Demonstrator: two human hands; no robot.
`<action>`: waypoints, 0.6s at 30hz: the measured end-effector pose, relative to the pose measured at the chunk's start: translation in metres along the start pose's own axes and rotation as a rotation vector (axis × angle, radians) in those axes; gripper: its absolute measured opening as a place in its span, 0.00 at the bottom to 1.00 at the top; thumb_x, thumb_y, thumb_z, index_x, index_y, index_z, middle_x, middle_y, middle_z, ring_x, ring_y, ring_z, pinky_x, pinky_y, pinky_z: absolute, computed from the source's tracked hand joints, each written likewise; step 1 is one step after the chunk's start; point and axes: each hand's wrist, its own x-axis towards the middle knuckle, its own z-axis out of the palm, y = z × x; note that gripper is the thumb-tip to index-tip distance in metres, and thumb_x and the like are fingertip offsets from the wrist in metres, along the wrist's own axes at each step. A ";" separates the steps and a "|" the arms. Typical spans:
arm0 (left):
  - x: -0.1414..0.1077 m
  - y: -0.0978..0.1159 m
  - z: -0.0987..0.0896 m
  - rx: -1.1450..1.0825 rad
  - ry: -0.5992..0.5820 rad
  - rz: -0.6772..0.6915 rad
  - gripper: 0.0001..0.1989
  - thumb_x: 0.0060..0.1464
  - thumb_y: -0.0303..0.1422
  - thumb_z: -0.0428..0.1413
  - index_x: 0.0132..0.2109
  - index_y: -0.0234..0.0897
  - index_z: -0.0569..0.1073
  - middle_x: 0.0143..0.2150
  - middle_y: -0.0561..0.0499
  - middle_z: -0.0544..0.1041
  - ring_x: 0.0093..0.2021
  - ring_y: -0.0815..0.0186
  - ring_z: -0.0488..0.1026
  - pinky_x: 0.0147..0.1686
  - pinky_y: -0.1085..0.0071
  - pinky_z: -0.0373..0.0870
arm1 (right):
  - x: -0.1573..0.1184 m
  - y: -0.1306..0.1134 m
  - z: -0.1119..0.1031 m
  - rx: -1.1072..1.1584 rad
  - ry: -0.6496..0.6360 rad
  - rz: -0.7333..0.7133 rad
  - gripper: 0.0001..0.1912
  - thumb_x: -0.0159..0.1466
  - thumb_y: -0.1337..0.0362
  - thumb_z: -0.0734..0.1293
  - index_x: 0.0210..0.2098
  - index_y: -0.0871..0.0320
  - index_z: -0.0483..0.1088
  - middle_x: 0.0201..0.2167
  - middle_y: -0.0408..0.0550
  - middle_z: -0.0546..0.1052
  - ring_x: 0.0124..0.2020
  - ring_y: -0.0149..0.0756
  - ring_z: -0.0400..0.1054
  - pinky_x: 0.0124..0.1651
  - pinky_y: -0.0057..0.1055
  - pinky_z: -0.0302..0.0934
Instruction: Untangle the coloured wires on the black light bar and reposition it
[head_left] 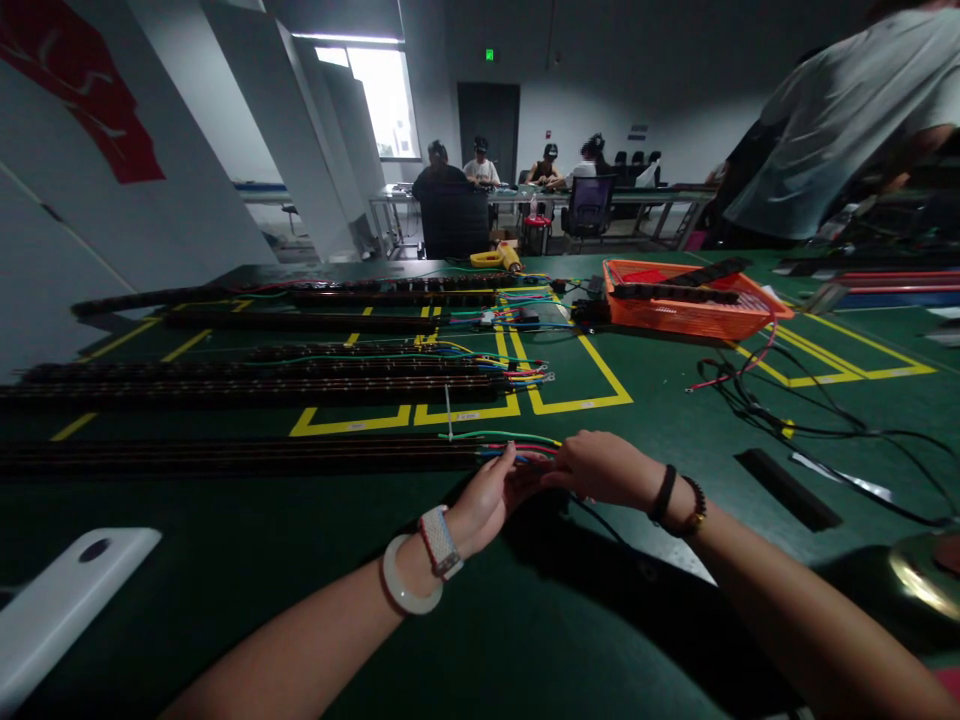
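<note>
A long bundle of black sleeved cables lies across the green table, its coloured wires coming out at the right end. My left hand is closed around these wires from below, thumb up. Just to its right, my right hand has its fingers bent down onto the same wires, near their ends. The wire ends are hidden between the hands. A green wire arches over the top of my left hand. A thin white tie stands up from the bundle.
More cable bundles lie beyond on the yellow-taped table. Behind are an orange basket and a yellow heat gun. Loose black cables and a black strip lie right. A person stands at the back right.
</note>
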 end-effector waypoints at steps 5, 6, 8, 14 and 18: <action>-0.004 0.000 0.001 0.063 -0.071 -0.022 0.18 0.59 0.42 0.49 0.42 0.32 0.74 0.37 0.43 0.79 0.38 0.63 0.76 0.44 0.66 0.70 | 0.000 0.004 -0.003 0.032 0.019 0.045 0.15 0.64 0.59 0.61 0.28 0.60 0.75 0.24 0.51 0.77 0.25 0.35 0.72 0.26 0.25 0.56; -0.005 -0.001 0.001 0.121 -0.097 -0.050 0.19 0.58 0.44 0.49 0.43 0.32 0.74 0.37 0.43 0.79 0.37 0.63 0.76 0.41 0.66 0.71 | 0.001 0.007 -0.003 0.051 0.026 0.069 0.15 0.64 0.59 0.61 0.28 0.60 0.75 0.23 0.50 0.76 0.24 0.34 0.71 0.26 0.25 0.56; -0.008 -0.003 0.002 0.267 -0.132 -0.084 0.22 0.57 0.47 0.49 0.44 0.31 0.73 0.35 0.42 0.79 0.32 0.62 0.77 0.33 0.66 0.72 | 0.003 0.011 -0.002 0.095 0.015 0.100 0.17 0.64 0.58 0.60 0.26 0.60 0.74 0.20 0.49 0.76 0.22 0.33 0.70 0.26 0.25 0.57; -0.009 -0.008 0.003 0.476 -0.149 -0.062 0.27 0.52 0.53 0.50 0.37 0.29 0.73 0.29 0.43 0.78 0.25 0.64 0.75 0.29 0.68 0.70 | 0.016 0.013 0.014 0.014 0.032 0.174 0.18 0.61 0.54 0.64 0.31 0.63 0.76 0.27 0.56 0.78 0.29 0.41 0.73 0.28 0.27 0.60; -0.009 -0.007 0.002 0.479 -0.168 -0.067 0.28 0.51 0.54 0.49 0.36 0.30 0.73 0.28 0.44 0.77 0.25 0.65 0.75 0.30 0.68 0.70 | 0.017 0.009 0.019 -0.071 0.095 0.242 0.21 0.59 0.50 0.66 0.35 0.64 0.75 0.31 0.60 0.77 0.32 0.45 0.74 0.29 0.29 0.61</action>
